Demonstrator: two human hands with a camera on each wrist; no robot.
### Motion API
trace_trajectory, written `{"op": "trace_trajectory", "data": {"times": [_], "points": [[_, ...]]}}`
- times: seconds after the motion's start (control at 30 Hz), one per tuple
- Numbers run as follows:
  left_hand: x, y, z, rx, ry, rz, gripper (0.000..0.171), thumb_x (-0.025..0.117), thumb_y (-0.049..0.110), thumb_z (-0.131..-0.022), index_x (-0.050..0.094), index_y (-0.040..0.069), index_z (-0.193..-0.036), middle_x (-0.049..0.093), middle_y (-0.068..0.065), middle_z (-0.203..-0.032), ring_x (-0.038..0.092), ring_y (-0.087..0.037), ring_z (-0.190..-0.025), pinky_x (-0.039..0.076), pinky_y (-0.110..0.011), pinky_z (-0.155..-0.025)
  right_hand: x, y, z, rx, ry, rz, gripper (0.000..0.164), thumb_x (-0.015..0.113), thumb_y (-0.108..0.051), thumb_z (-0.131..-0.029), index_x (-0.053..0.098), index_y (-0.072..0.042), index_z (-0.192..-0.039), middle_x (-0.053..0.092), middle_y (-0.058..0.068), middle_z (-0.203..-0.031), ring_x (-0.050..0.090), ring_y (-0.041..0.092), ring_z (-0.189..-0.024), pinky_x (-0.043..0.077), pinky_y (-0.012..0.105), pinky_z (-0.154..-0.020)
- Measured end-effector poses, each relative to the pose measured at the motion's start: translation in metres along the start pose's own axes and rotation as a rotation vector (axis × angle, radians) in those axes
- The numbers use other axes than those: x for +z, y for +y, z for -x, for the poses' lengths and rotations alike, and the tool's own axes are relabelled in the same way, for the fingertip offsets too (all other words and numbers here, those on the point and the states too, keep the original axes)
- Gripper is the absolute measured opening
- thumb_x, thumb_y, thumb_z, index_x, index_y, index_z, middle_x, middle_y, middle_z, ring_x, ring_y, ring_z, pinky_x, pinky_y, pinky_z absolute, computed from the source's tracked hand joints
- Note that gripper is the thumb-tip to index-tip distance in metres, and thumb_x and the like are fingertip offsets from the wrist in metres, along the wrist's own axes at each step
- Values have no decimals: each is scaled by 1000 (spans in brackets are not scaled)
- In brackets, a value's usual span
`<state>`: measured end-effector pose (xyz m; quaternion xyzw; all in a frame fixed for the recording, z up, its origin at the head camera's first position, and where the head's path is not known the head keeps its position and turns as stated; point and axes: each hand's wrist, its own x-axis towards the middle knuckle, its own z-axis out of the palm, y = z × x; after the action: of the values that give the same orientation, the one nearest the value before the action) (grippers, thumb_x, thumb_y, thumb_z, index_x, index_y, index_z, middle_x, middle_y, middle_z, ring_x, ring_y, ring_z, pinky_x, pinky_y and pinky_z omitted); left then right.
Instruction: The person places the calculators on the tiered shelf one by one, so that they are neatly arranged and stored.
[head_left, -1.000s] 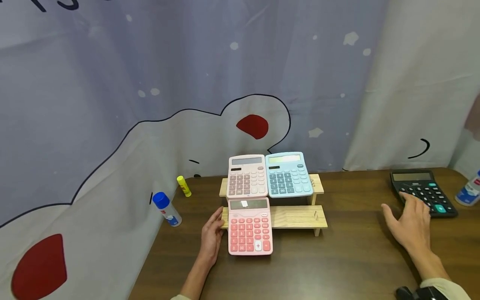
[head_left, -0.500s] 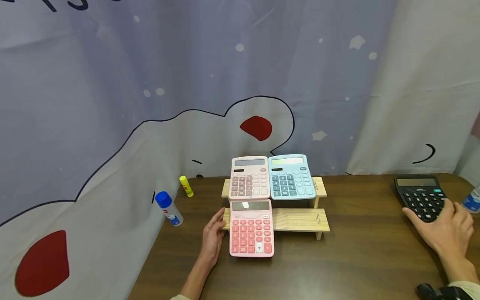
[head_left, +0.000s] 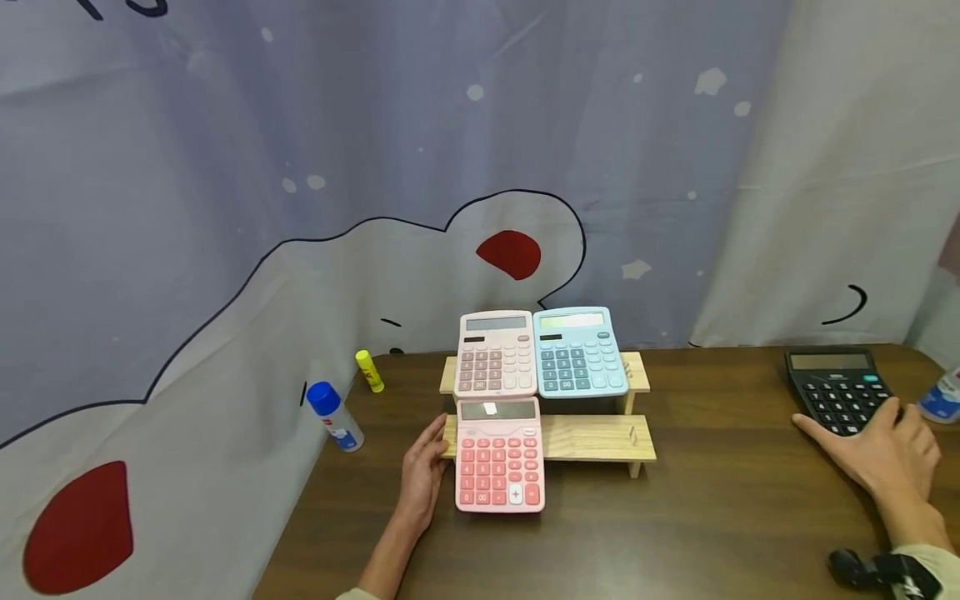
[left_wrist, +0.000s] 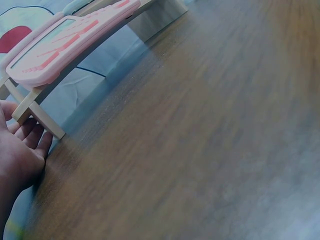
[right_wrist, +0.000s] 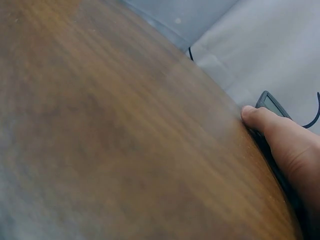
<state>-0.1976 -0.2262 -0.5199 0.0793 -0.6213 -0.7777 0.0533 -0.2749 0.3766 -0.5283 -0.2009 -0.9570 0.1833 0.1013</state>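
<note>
My left hand (head_left: 422,477) grips the left end of a two-step wooden stand (head_left: 597,438), thumb near its top and fingers by the leg in the left wrist view. A pink calculator (head_left: 500,467) leans on the lower step. On the upper step, a pale pink calculator (head_left: 496,354) and a light blue calculator (head_left: 581,352) stand side by side. Over at the right, my right hand (head_left: 885,454) holds the near end of a black calculator (head_left: 834,385), thumb along its left side and fingers on its right. The right wrist view shows only the thumb beside the calculator's edge.
Left of the stand are a blue-capped bottle (head_left: 335,418) and a small yellow tube (head_left: 370,372). Another bottle (head_left: 942,398) with a blue label stands just beyond my right fingers. A printed curtain (head_left: 420,125) hangs behind the brown wooden table (head_left: 705,517).
My right hand has moved right and toward the near end of the black calculator, and now spans it from side to side. My left hand stays at the wooden stand.
</note>
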Motion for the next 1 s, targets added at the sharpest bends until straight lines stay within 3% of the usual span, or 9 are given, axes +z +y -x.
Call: {"op": "trace_trajectory", "data": {"times": [0.13,0.5,1.0], "points": [[-1,0,0,23,-15,-6,52,43,9,-100,39,0,-151,38,-25,-156,54,-10,-122,48,-19,-93,-1,-1,-1,-5,9,9,135,55,-81,-76,2,20,-149,10,52,-146,21,67,-129,22,70,-103],[-1,0,1,-1,-9,-19,52,41,8,-100,40,2,-152,38,-22,-156,52,-14,-125,47,-19,-95,-2,0,7,-20,-13,25,132,53,-80,-78,4,22,-147,15,55,-141,24,68,-123,23,69,-101],[-1,0,2,13,-12,-14,52,41,7,-100,38,0,-151,37,-25,-156,51,-13,-125,47,-19,-94,2,-11,30,-130,3,-3,127,62,-76,-76,16,20,-146,22,56,-135,27,71,-116,26,73,-93]]}}
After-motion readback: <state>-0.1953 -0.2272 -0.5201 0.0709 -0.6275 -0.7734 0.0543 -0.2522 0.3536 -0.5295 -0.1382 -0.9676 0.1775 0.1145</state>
